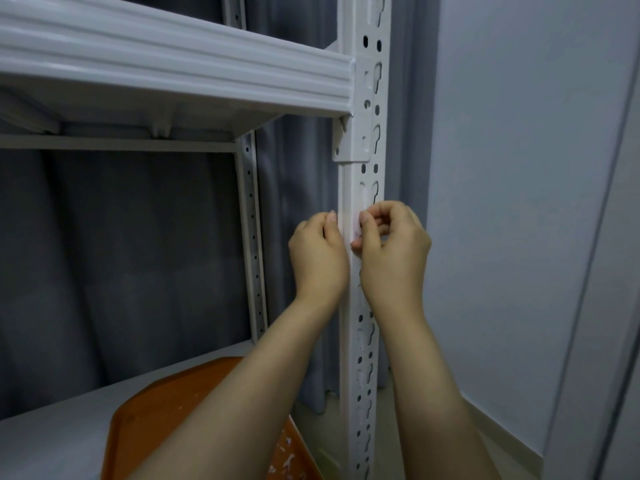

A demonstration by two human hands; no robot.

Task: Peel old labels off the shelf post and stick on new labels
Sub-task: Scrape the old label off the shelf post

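Note:
A white metal shelf post with rows of slots runs up the middle of the head view. A small pale pink label sits on the post at hand height. My right hand pinches this label between thumb and curled fingers. My left hand is against the post's left edge beside the label, fingers curled and a fingertip touching the metal. Most of the label is hidden by my fingers.
An orange tray lies on the lower shelf, with small white paper scraps on its right part. The upper shelf beam juts out at head height. A grey curtain hangs behind, and a pale wall stands to the right.

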